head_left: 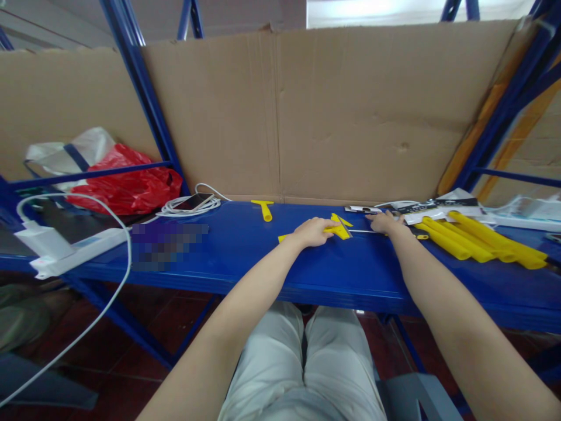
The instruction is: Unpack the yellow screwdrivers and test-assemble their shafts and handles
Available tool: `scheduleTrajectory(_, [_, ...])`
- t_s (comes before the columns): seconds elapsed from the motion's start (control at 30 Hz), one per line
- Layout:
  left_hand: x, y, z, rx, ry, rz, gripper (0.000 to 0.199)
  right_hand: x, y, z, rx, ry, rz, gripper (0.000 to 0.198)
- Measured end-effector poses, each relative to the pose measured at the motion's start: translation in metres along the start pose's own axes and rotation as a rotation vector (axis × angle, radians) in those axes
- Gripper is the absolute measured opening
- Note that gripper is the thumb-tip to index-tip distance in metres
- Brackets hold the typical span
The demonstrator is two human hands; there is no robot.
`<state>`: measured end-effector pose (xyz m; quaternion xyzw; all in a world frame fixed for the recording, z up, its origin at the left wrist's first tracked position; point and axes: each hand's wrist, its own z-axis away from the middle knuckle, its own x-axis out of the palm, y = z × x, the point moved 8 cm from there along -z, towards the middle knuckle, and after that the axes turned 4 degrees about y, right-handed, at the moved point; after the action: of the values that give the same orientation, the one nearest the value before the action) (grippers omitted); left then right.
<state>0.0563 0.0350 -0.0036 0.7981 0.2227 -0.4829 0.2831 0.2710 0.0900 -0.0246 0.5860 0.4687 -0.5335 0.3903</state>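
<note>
Left hand (313,232): held scraper (338,231) | right hand (385,222): lay over screwdriver (421,234), grip unclear | work seemed partway; tubes (477,241) right of right hand lay loose

The middle tool (339,230), the T-shaped piece (265,210) and the tubes (495,237) on the right are showing yellow against the blue counter (236,248), while the plastic bag (131,181) far left is gleaming red.

The single view looks from the person's head, facing forward and steeply down: the lap (313,356) is close below, the table (245,257) crosses the middle, and the upright cardboard (350,117) stands farther off, roughly face-on.
</note>
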Motion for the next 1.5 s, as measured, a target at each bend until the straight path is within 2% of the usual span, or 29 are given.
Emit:
scheduleTrajectory(0.13, [0.001, -0.001, 0.0, 0.0, 0.003, 0.007, 0.043, -0.002, -0.001, 0.001, -0.002, 0.021, -0.011, 0.053])
scheduleTrajectory(0.27, [0.001, -0.001, 0.0, -0.01, 0.002, 0.013, 0.042, -0.01, -0.006, -0.001, -0.052, 0.095, 0.003, 0.038])
scheduleTrajectory(0.5, [-0.001, 0.0, 0.0, -0.013, 0.009, 0.019, 0.042, -0.007, -0.005, -0.005, -0.033, 0.028, -0.045, 0.022])
scheduleTrajectory(0.6, [-0.001, -0.001, 0.0, -0.013, 0.014, 0.011, 0.043, -0.011, -0.004, -0.004, -0.011, 0.075, -0.104, 0.017])
scheduleTrajectory(0.7, [-0.003, -0.002, 0.0, -0.018, 0.033, 0.003, 0.042, -0.02, -0.012, 0.004, -0.025, 0.13, -0.307, 0.013])
scheduleTrajectory(0.8, [-0.005, 0.0, 0.001, -0.017, 0.051, 0.002, 0.039, -0.032, -0.031, 0.015, -0.101, 0.143, -0.7, 0.012])
scheduleTrajectory(0.87, [-0.006, 0.001, 0.001, -0.011, 0.051, 0.001, 0.039, -0.037, -0.047, 0.024, -0.171, 0.112, -0.936, 0.01])
scheduleTrajectory(0.97, [-0.008, 0.003, 0.002, -0.009, 0.041, -0.012, 0.039, -0.037, -0.068, 0.034, -0.24, 0.023, -1.087, 0.006])
scheduleTrajectory(1.13, [-0.008, 0.004, 0.003, -0.011, 0.021, -0.053, 0.04, -0.03, -0.084, 0.042, -0.249, -0.031, -1.039, 0.01])
scheduleTrajectory(1.27, [-0.008, 0.005, 0.004, -0.005, 0.016, -0.082, 0.04, -0.032, -0.089, 0.046, -0.291, -0.016, -1.002, 0.011])
scheduleTrajectory(1.5, [-0.006, 0.006, 0.004, 0.019, 0.012, -0.15, 0.039, -0.038, -0.092, 0.053, -0.277, 0.034, -0.9, 0.013])
